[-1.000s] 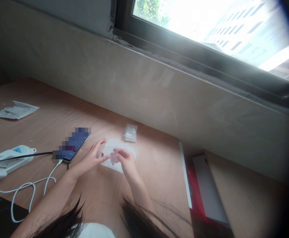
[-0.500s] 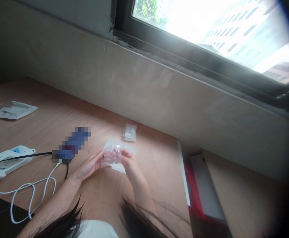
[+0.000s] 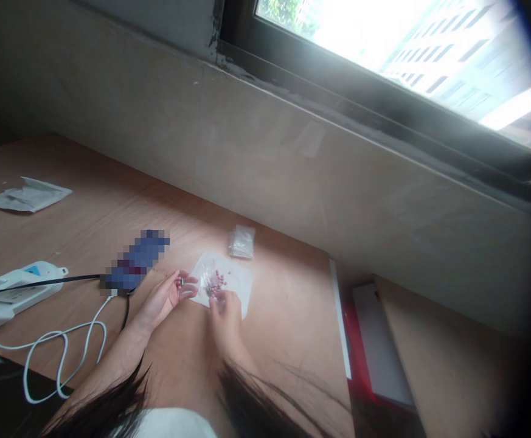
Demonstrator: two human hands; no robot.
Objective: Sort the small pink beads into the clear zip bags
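Observation:
A white sheet lies on the wooden table with several small pink and red beads scattered on it. My right hand rests at the sheet's near edge, fingers pinched together at the beads. My left hand is just left of the sheet, curled, with a tiny dark item pinched between thumb and fingertips. A small clear plastic bag lies beyond the sheet near the wall.
A blurred phone on a white cable lies left of my hands. A white power strip is at the far left, a white packet further back. A gap with red and white boards separates a second table.
The clear little bag held between both hands is gone from them; beads now lie scattered on the white sheet. My right hand has dropped to the sheet's edge and my left drew back.

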